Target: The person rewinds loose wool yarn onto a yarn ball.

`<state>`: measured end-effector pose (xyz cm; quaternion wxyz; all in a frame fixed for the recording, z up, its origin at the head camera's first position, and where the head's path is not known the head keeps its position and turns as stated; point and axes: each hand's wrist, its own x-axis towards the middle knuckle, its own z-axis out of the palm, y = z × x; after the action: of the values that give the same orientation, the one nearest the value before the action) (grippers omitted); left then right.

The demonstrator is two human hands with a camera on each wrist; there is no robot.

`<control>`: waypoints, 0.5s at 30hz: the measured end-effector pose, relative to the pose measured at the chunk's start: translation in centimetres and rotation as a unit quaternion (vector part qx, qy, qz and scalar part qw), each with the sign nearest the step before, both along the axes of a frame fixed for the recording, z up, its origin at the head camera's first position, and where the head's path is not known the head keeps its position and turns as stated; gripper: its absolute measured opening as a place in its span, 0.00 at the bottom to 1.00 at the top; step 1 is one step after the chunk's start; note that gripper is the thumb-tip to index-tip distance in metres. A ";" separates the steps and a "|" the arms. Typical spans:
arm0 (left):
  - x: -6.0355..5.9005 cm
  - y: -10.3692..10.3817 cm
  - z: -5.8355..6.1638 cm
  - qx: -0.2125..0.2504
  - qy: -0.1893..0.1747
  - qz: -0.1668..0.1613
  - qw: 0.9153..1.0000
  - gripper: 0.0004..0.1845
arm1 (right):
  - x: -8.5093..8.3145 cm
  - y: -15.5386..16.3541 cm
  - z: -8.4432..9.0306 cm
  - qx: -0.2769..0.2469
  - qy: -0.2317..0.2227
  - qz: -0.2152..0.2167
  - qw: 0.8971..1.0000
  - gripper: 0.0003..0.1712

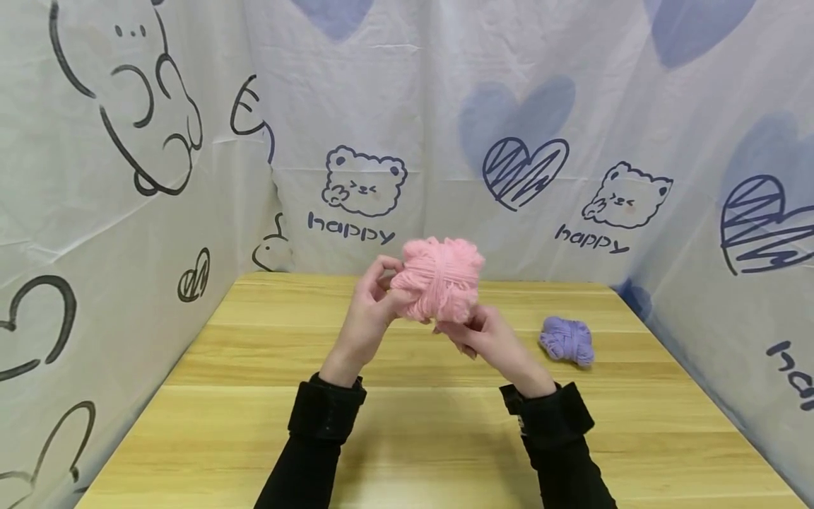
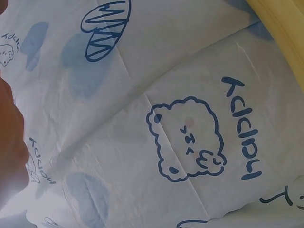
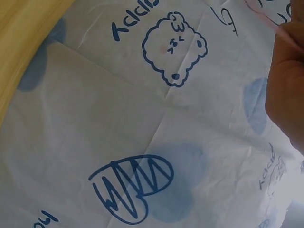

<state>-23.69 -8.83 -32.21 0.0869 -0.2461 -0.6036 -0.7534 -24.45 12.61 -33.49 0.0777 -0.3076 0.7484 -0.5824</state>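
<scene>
A pink yarn skein (image 1: pixel 439 279), bound round its middle with its own strands, is held up over the table in the head view. My left hand (image 1: pixel 372 311) grips its left side between thumb and fingers. At the lower right edge of the skein, my right hand (image 1: pixel 499 343) has its fingers curled and pinches the yarn. A thin pink strand (image 3: pixel 260 14) runs to that hand in the right wrist view. Only the edge of the left hand (image 2: pixel 12 147) shows in the left wrist view, with the skein out of sight there.
A purple yarn skein (image 1: pixel 567 341) lies on the wooden table (image 1: pixel 420 431), right of my hands. White cloth walls (image 1: pixel 439 106) with printed hearts and bears enclose the table at the back and both sides.
</scene>
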 end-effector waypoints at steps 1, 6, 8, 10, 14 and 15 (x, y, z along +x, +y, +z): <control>0.0 -0.1 0.0 -0.006 0.003 -0.010 1.000 0.13 | -0.1 0.2 0.0 -0.009 -0.009 0.001 1.000 0.09; 0.3 -0.3 0.3 -0.050 0.017 -0.045 0.998 0.15 | -0.2 1.0 0.5 -0.039 -0.048 -0.004 0.998 0.10; 0.5 -0.3 0.3 -0.069 0.023 -0.056 0.996 0.16 | -0.1 1.2 0.7 -0.033 -0.059 -0.020 0.998 0.10; 0.6 -0.3 0.2 -0.086 0.033 -0.068 0.993 0.16 | -0.1 1.4 0.8 -0.034 -0.064 -0.032 0.997 0.10; 0.7 -0.3 0.1 -0.109 0.044 -0.099 0.988 0.16 | 0.0 1.7 1.0 -0.080 -0.075 -0.037 0.993 0.08; 0.6 -0.3 0.0 -0.115 0.047 -0.103 0.987 0.16 | 0.0 1.7 1.0 -0.099 -0.074 -0.037 0.992 0.07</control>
<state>-23.06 -9.16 -32.19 0.0076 -0.3503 -0.6530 -0.6714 -24.45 14.35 -32.48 0.0806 -0.2418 0.6900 -0.6774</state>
